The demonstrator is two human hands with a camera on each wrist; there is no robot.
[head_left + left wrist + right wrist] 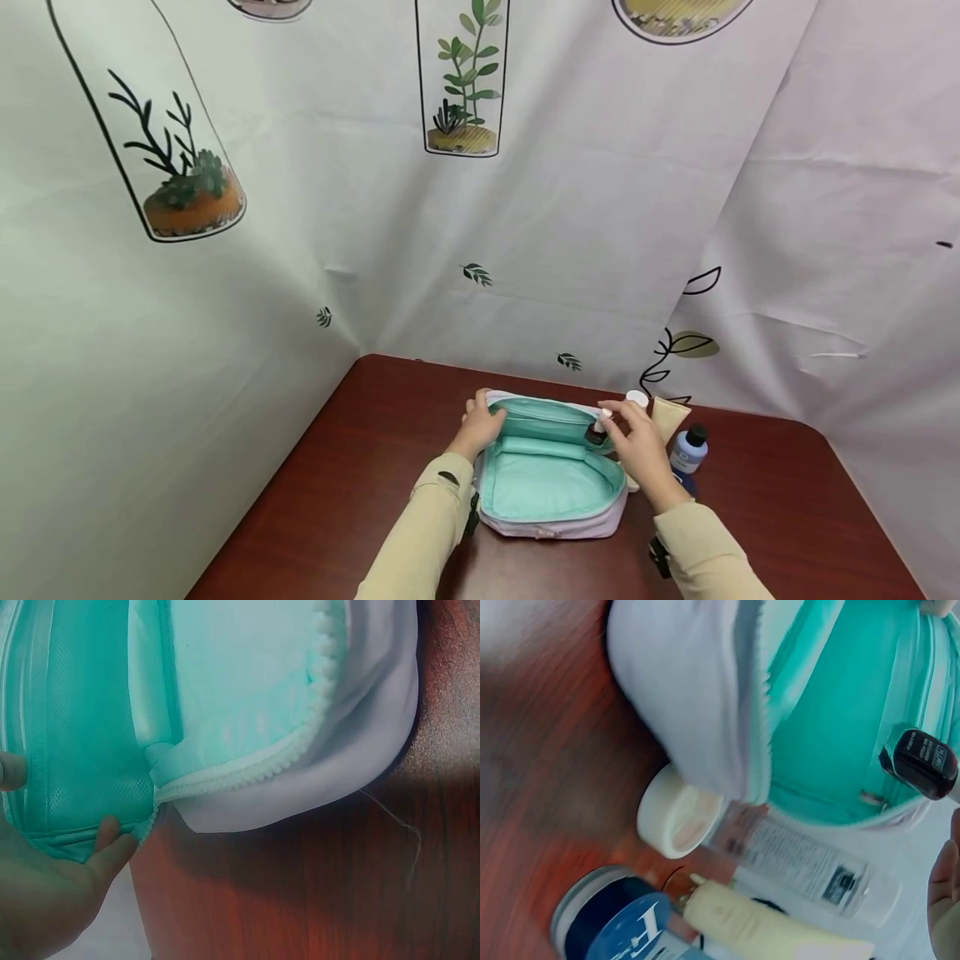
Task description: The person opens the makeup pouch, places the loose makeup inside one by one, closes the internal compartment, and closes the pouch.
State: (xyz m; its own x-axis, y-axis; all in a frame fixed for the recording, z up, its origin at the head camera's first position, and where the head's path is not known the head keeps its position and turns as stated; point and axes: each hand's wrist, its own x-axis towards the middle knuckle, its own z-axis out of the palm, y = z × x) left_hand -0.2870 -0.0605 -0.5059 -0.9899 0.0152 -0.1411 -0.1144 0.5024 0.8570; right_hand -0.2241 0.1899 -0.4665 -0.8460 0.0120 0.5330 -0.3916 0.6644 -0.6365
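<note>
A lilac toiletry bag (551, 527) with a mint lining lies unzipped on the table, its lid raised toward the back. At the lid's left edge, my left hand (482, 427) grips the fabric, thumb on the mint side; the left wrist view shows the mesh pocket (94, 727) beside the fingers. My right hand (643, 450) pinches the white cap of a small dark bottle (924, 761) with a printed label. This bottle hangs in front of the lid's lining, near its right end. Only part of the right hand shows in the right wrist view.
Right of the bag stand a clear bottle with a white cap (637, 398), a cream tube (667, 417) and a blue bottle with a black cap (689, 450). A white-rimmed jar (676, 814) and a dark blue jar (607, 919) sit close by. Patterned cloth hangs behind the table (322, 500).
</note>
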